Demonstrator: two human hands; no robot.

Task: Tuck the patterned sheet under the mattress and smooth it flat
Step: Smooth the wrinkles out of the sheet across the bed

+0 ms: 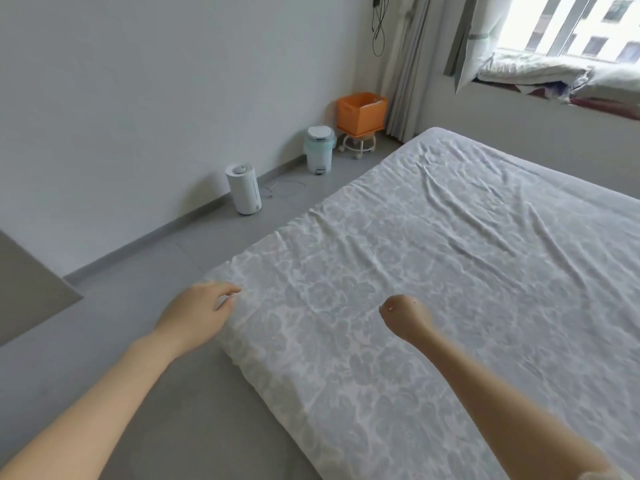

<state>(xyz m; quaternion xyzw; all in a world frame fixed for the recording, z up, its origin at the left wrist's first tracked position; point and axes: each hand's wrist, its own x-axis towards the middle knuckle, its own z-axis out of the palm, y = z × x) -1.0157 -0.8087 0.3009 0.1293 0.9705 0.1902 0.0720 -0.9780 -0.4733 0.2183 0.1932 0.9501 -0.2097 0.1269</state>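
Observation:
The patterned sheet [433,271], pale with a faint floral print, covers the mattress, which lies low on the grey floor. Creases run across its middle and far part. My left hand [199,313] hovers at the near left corner of the mattress, fingers loosely apart, fingertips touching the sheet's edge. My right hand [405,317] is over the sheet a little inward from the near edge, bent at the wrist with its fingers curled under and hidden; nothing shows in it. The sheet wraps down over the left side and near corner of the mattress.
By the left wall stand a white humidifier [243,188], a pale pedal bin [319,148] and an orange box [362,112] on a small wheeled stool. Folded bedding [540,72] lies on the window sill. A grey furniture edge [31,289] juts in at the left.

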